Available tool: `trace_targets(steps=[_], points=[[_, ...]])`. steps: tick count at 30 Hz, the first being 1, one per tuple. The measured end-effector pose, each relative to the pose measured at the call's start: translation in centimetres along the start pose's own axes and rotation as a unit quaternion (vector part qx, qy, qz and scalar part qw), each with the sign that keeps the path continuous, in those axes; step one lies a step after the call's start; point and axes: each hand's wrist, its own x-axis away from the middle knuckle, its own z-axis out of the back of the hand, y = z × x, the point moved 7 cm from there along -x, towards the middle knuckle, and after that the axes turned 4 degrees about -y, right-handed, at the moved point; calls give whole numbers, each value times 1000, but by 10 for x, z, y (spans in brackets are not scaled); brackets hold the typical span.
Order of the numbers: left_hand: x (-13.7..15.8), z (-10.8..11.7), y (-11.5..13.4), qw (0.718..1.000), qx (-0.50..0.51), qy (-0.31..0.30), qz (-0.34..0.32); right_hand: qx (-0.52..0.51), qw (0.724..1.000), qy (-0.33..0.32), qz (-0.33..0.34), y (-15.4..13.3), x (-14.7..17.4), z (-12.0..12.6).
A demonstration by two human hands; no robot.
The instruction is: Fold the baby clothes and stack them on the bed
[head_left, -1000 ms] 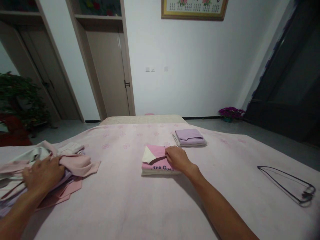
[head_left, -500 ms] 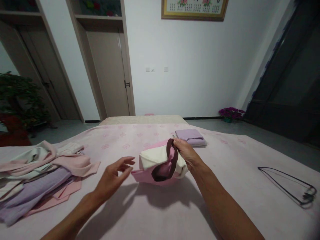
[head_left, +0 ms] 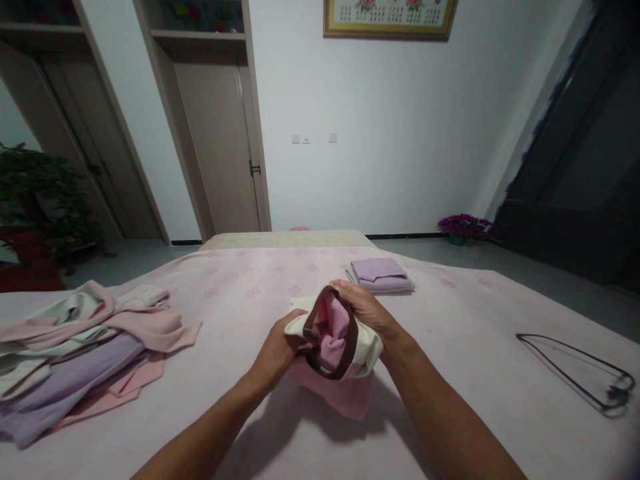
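Note:
Between my two hands is a pink and cream cloth item (head_left: 370, 350) with a dark brown band round its opening, which faces me and shows a pink inside. I cannot make out what kind of item it is. My left hand (head_left: 281, 347) grips the left side of the opening, its fingers partly hidden by the cloth. At the top right, my right hand (head_left: 367, 310) is closed on the edge. Pink fabric hangs down from it just above the bedsheet (head_left: 440, 373), or resting on it; I cannot tell which.
On the left lies a loose heap of pink, lilac and pale green clothes (head_left: 85, 353). A folded lilac cloth (head_left: 380, 270) lies beyond my right hand. A black wire clothes hanger (head_left: 575, 373) is at the right.
My left hand has moved right from open air and taken hold of the cloth item. Its opening has turned towards me and spread wider. The right hand keeps its grip.

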Motion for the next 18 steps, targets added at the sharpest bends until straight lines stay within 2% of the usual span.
trace_targets(steps=[4, 6, 7, 9, 11, 13, 14, 15, 16, 17, 18], points=[[-9, 37, 18, 991, 69, 105, -38, 68, 998, -1, 2, -14, 7, 7], [-13, 55, 28, 984, 108, 139, -30, 171, 985, -24, 15, -21, 7, 8], [-15, 60, 34, 983, 117, 140, -28, 248, 968, -24, 24, -23, 7, 9], [-15, 66, 50, 985, 101, 137, -38, 423, 905, 3, 37, -26, 7, 12], [-11, 72, 70, 987, 42, 145, -63, 567, 821, 48, 43, -32, 8, 15], [-3, 78, 88, 984, -22, 160, -76, 655, 750, 86, 46, -40, 12, 20], [0, 82, 95, 984, -44, 159, -73, 676, 727, 107, 49, -47, 14, 23], [3, 85, 100, 985, -54, 149, -68, 680, 719, 132, 53, -54, 17, 28], [4, 88, 104, 987, -54, 136, -61, 662, 731, 155, 56, -61, 19, 33], [5, 91, 107, 990, -49, 122, -56, 617, 765, 170, 62, -67, 21, 39], [6, 94, 108, 992, -44, 109, -51, 547, 816, 175, 66, -70, 22, 43]])
